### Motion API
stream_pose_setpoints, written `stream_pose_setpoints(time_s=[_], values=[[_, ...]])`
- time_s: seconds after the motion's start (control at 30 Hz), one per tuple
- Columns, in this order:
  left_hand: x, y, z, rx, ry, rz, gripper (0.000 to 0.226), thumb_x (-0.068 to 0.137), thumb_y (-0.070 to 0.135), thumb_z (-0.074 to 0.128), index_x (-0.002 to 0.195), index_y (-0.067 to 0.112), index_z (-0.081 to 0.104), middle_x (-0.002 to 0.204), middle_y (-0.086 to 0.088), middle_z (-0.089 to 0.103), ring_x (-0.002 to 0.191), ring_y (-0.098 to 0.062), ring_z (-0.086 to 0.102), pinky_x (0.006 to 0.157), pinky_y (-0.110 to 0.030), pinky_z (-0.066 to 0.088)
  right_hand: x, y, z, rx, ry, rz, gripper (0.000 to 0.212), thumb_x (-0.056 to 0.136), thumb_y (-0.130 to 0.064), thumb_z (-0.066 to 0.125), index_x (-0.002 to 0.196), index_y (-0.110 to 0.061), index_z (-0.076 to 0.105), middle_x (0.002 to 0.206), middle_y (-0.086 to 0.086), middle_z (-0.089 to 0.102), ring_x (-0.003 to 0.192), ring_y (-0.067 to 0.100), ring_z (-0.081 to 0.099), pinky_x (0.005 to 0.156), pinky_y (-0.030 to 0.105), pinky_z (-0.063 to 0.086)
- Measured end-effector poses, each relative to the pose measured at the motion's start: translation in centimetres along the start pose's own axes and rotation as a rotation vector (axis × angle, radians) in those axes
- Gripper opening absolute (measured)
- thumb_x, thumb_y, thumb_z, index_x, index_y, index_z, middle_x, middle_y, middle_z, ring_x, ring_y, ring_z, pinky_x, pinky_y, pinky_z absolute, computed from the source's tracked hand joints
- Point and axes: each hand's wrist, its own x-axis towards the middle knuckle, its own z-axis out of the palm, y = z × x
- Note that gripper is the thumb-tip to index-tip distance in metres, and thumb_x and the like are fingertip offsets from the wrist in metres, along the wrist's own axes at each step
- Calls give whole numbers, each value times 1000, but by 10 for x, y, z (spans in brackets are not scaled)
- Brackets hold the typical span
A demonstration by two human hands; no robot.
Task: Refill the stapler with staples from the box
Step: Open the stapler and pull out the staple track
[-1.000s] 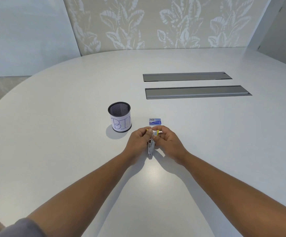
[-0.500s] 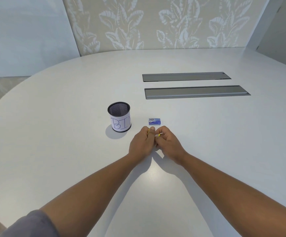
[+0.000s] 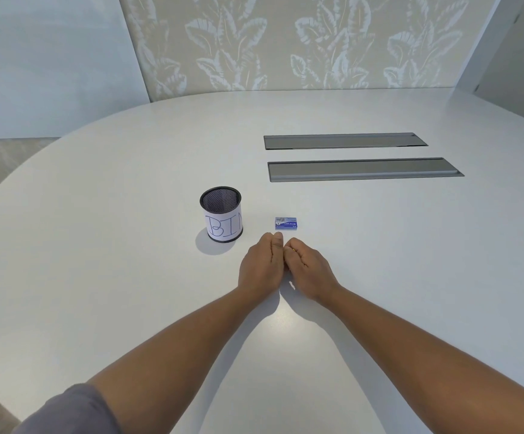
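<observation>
My left hand point(image 3: 262, 265) and my right hand point(image 3: 307, 268) press together on the white table point(image 3: 98, 277), fingers closed around the stapler. The stapler is almost wholly hidden between them; only a sliver shows at the gap point(image 3: 286, 267). A small blue staple box point(image 3: 287, 223) lies flat just beyond my fingertips, apart from both hands.
A black mesh cup point(image 3: 221, 214) with a paper label reading "BIN" stands left of the box. Two long grey cable hatches point(image 3: 364, 169) are set into the table farther back right. A leaf-patterned wall closes off the far side.
A second ago the stapler stood visible between my hands. Both hands have since closed over it and lowered toward the table, hiding it.
</observation>
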Motion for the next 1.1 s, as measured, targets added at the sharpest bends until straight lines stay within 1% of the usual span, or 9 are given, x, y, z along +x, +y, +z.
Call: stream_pose_setpoints(time_s=[0.23,0.47,0.6,0.67,0.77,0.83,0.97,1.03,1.1], values=[[-2,4,4,-8,48,-38,44,101,53,24,70,25,35,67,5,53,62,-15,48,57,-34,33,-1,3,2,-57,54,-15,28,95,-52,30,76,-34,41,62,-11,56,59,13,49,61,40,44],[-2,4,5,-25,86,-58,45,98,56,21,70,25,38,69,5,55,64,-17,51,59,-35,35,-3,2,3,-28,60,-41,26,94,-50,30,75,-35,39,62,-12,56,59,12,47,60,39,42],[11,4,1,-174,204,-156,44,104,48,23,71,25,41,70,11,54,67,-15,52,63,-33,35,-7,4,0,31,104,-48,24,92,-39,29,75,-28,40,67,-11,64,64,16,57,63,40,48],[10,3,3,-180,188,-141,45,102,52,22,72,26,43,71,12,55,67,-12,54,63,-33,38,-8,4,-1,32,97,-42,23,92,-38,30,74,-27,40,66,-8,64,67,21,59,65,44,50],[9,1,3,-273,165,-152,45,100,55,23,72,26,43,69,8,55,68,-20,53,71,-41,46,-6,4,0,25,100,-48,23,93,-38,32,75,-27,40,66,-5,63,67,24,59,64,48,52],[11,-1,-1,-355,138,-150,45,100,55,26,72,24,42,64,7,51,65,-21,49,68,-41,45,-6,3,1,23,104,-50,23,94,-39,34,76,-27,42,65,-1,63,66,25,60,64,49,53],[7,1,-7,-567,35,-222,43,100,54,35,66,30,43,56,11,45,54,-14,42,50,-28,45,-6,2,0,55,97,-28,19,89,-44,51,81,-28,51,56,-5,60,52,15,52,57,35,47],[6,0,-10,-663,1,-245,42,102,52,37,67,31,46,60,8,48,50,-11,43,48,-23,46,-7,2,-1,61,86,-53,18,87,-46,60,83,-29,56,51,-9,56,47,8,42,52,27,39],[7,-1,-13,-700,-18,-253,39,104,50,38,76,24,49,67,4,55,50,-12,48,48,-26,47,-8,1,-2,94,63,-81,22,86,-48,68,86,-27,61,49,-12,56,46,6,40,51,19,35]])
